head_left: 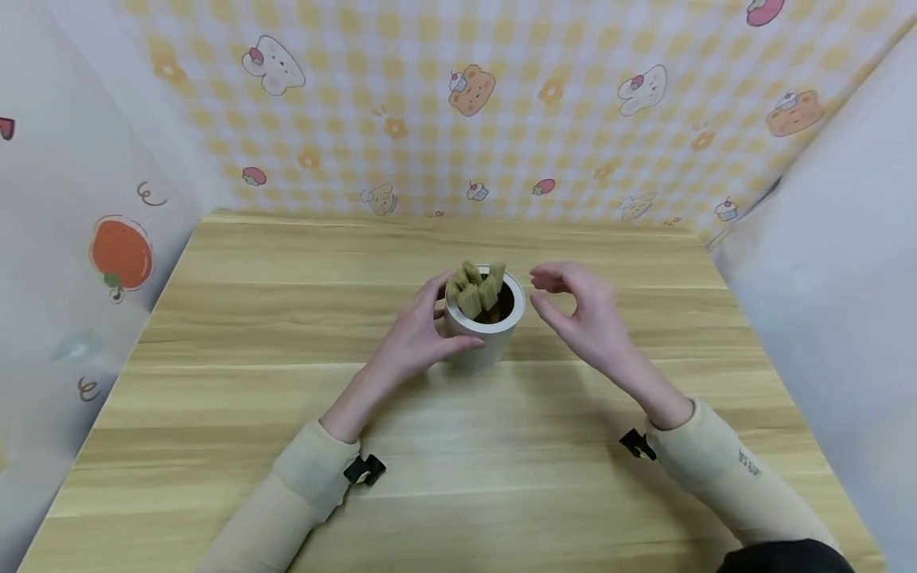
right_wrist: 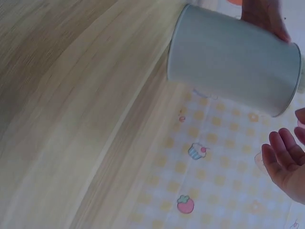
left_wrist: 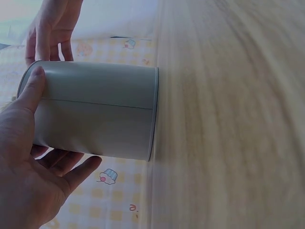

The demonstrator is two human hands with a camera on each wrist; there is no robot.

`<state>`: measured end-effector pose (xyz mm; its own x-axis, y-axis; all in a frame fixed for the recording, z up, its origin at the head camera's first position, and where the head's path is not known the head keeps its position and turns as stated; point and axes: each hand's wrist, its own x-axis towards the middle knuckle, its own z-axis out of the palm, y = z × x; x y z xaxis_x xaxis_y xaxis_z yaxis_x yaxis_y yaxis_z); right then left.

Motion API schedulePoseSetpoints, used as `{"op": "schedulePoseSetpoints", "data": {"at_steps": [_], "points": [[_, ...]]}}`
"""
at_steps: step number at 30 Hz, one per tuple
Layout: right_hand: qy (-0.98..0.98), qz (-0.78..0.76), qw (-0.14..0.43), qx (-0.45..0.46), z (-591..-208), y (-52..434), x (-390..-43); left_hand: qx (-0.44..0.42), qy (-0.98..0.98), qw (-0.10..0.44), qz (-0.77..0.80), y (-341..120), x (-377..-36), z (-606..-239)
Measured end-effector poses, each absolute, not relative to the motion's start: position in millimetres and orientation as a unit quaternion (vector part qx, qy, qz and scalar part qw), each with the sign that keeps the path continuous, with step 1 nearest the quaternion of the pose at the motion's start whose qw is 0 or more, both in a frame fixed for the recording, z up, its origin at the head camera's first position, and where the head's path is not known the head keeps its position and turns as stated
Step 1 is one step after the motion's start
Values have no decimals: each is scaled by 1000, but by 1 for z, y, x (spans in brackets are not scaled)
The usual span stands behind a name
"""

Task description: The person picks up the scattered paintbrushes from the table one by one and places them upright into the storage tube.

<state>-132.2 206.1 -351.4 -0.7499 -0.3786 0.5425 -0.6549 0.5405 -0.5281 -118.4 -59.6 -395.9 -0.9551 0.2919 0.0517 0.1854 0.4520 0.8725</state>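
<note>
A pale grey-white cylindrical can [head_left: 476, 346] with a thick rim stands upright on the wooden table. Several khaki, block-ended pieces [head_left: 470, 301] poke up out of its dark inside, grouped on the left; what they are I cannot tell. My left hand [head_left: 414, 330] grips the can near the rim, thumb across the near side and fingers round the left and far side. Just right of the rim, my right hand [head_left: 591, 318] is held in the air with fingers and thumb loosely bent and a gap between them. In the right wrist view, its fingers [right_wrist: 281, 157] hold nothing.
The wood-grain table [head_left: 251, 342] stretches around the can on all sides. Behind it rises a yellow checked backdrop [head_left: 423, 151] with cartoon prints. White side panels [head_left: 86, 318] border the left and right. Both sleeves carry a small black clip [head_left: 364, 471] near the cuff.
</note>
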Motion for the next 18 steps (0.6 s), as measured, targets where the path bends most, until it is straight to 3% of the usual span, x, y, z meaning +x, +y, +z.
{"op": "schedulePoseSetpoints", "data": {"at_steps": [18], "points": [[-891,288,139,322,-364,225,-133,184,890,81,409,-94,-119,-395]]}}
